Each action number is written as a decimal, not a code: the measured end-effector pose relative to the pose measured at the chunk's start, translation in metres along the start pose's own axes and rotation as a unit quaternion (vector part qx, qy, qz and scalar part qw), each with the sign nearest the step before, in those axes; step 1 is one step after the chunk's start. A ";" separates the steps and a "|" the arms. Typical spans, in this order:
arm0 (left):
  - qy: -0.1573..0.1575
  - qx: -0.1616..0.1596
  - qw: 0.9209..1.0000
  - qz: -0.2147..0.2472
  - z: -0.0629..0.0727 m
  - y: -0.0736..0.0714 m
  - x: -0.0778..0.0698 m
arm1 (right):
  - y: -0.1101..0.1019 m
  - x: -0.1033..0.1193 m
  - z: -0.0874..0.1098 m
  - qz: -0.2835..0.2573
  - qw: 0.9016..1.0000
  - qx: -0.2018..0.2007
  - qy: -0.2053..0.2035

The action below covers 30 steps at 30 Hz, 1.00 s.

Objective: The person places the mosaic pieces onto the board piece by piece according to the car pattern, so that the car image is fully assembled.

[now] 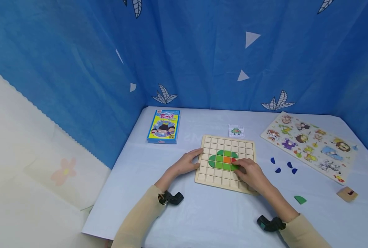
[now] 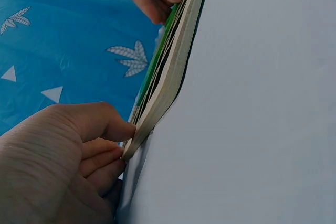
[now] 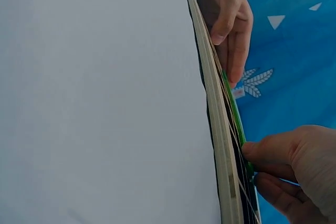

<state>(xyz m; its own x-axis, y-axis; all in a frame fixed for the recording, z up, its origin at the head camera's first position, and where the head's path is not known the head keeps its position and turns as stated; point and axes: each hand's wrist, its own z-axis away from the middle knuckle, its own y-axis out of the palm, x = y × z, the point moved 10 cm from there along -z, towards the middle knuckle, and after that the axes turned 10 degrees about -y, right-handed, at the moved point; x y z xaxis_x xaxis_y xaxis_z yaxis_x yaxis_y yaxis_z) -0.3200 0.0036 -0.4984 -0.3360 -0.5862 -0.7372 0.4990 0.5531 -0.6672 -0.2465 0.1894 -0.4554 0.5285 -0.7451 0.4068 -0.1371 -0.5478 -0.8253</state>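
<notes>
A light wooden grid board (image 1: 214, 179) lies on the table, with green pieces (image 1: 219, 164), an orange square (image 1: 227, 159) and a red piece (image 1: 233, 160) set in its middle. My left hand (image 1: 187, 162) rests against the board's left edge; thumb and fingertips touch the rim (image 2: 137, 139) in the left wrist view. Over the right side of the pattern, my right hand (image 1: 250, 174) pinches a green piece (image 1: 234, 167) at the board, beside the red one. Its fingers partly cover that piece. In the right wrist view, the thumb (image 3: 254, 150) presses at the green layer.
A small pattern card (image 1: 236, 131) lies behind the board. Several blue pieces (image 1: 277, 170) and a green quarter-round piece (image 1: 300, 199) are to the right. An animal puzzle board (image 1: 298, 148), a wooden block (image 1: 347, 194) and a yellow-blue box (image 1: 163, 127) stand farther out.
</notes>
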 end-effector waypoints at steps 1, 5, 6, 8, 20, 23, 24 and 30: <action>-0.001 0.000 1.000 0.000 0.000 0.000 0.000 | 0.000 0.000 0.000 0.001 1.000 0.002 0.002; -0.006 0.000 1.000 -0.003 0.000 0.000 0.001 | 0.001 0.000 0.001 -0.005 1.000 0.011 0.008; -0.007 0.000 1.000 -0.004 0.000 0.000 0.001 | 0.001 0.000 0.000 -0.007 1.000 0.012 0.009; -0.008 0.000 1.000 -0.007 0.000 0.000 0.000 | 0.000 0.001 0.000 -0.014 1.000 0.011 0.010; -0.018 0.002 1.000 0.000 -0.001 0.000 0.003 | -0.060 -0.030 0.043 -0.023 0.996 -0.002 0.087; -0.020 0.000 1.000 0.000 -0.001 0.000 0.004 | -0.079 -0.052 0.072 -0.013 0.990 0.033 0.138; -0.020 -0.001 1.000 0.001 -0.001 0.000 0.004 | -0.083 -0.060 0.082 -0.010 0.987 0.051 0.154; -0.017 0.002 1.000 0.009 -0.001 -0.001 0.002 | -0.098 -0.093 0.136 -0.007 0.957 0.145 0.249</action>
<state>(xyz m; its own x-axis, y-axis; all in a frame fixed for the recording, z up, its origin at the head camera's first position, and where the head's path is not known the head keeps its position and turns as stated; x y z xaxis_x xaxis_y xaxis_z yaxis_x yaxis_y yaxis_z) -0.3216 0.0028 -0.4994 -0.2985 -0.5961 -0.7454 0.5084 0.5617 -0.6527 -0.1685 0.3639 -0.4651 0.0530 -0.8671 0.4952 0.1440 -0.4841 -0.8631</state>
